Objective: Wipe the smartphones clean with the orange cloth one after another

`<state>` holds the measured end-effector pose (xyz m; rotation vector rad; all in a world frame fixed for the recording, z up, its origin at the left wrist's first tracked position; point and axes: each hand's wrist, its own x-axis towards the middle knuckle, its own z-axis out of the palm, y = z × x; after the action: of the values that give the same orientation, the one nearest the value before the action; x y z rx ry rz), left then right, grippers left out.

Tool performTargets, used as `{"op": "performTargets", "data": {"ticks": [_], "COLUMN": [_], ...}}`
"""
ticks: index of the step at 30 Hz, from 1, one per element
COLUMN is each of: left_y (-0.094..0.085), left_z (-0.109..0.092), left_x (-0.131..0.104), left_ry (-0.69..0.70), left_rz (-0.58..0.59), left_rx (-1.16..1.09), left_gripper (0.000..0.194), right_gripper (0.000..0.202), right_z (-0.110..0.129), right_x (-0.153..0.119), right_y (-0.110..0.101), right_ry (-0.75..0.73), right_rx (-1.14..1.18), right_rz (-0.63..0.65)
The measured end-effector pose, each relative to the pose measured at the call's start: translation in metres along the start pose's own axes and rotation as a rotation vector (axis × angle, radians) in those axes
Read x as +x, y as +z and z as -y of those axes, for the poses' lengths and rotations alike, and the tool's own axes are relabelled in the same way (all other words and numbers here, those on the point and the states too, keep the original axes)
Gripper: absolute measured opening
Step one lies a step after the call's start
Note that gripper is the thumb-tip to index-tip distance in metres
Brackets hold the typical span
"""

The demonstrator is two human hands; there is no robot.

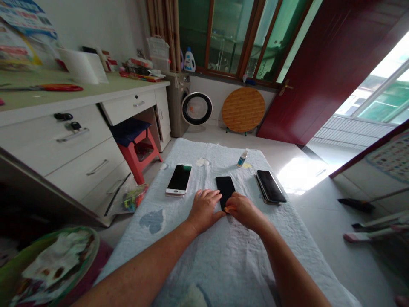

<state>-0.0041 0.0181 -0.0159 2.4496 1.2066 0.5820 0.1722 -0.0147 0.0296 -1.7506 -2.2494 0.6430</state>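
Observation:
A black phone (225,186) lies on the pale blue cloth (207,247) between my hands. My left hand (205,209) rests along its left edge, fingers stretched out. My right hand (244,209) is closed at the phone's lower right, pinching a small orange-yellow thing (227,209) against the screen. To the left lies a white-framed phone (179,178) on top of something thin. On the right, a dark phone (271,186) sits on another flat device. A small spray bottle (242,158) stands behind them.
A white desk (134,102) with drawers stands at the left, a red stool (140,149) beneath it. A waste bin (92,256) is at the lower left. Farther back are a washing machine (179,102) with its door open, a round wooden board (243,109) and a red door (306,72).

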Motion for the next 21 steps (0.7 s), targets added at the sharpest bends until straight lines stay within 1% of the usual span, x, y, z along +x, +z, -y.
{"op": "performTargets", "data": {"ticks": [3,5,10,13,17,21], "left_y": [0.001,0.002,0.001,0.001,0.001,0.002], "left_z": [0.000,0.000,-0.001,-0.002,-0.005,-0.005], "left_x": [0.000,0.000,0.000,0.000,0.001,0.002], "left_ry": [0.000,0.011,0.025,0.012,-0.020,-0.048], "left_rz": [-0.008,-0.020,-0.037,-0.032,-0.030,-0.030], "left_rx": [0.007,0.006,-0.003,-0.004,-0.016,-0.015], "left_gripper": [0.056,0.056,0.060,0.056,0.055,0.059], "right_gripper": [0.019,0.018,0.015,0.016,0.019,0.018], "right_z": [-0.005,-0.005,0.003,0.005,-0.005,-0.020], "right_x": [-0.002,-0.001,0.006,0.010,0.023,0.045], "right_y": [-0.005,-0.004,0.011,0.016,0.008,-0.001], "right_ry": [0.019,0.019,-0.023,-0.047,-0.045,0.019], "right_rx": [-0.023,-0.017,0.009,0.003,-0.032,-0.098], "right_rz": [0.015,0.001,-0.080,-0.097,-0.112,-0.163]}}
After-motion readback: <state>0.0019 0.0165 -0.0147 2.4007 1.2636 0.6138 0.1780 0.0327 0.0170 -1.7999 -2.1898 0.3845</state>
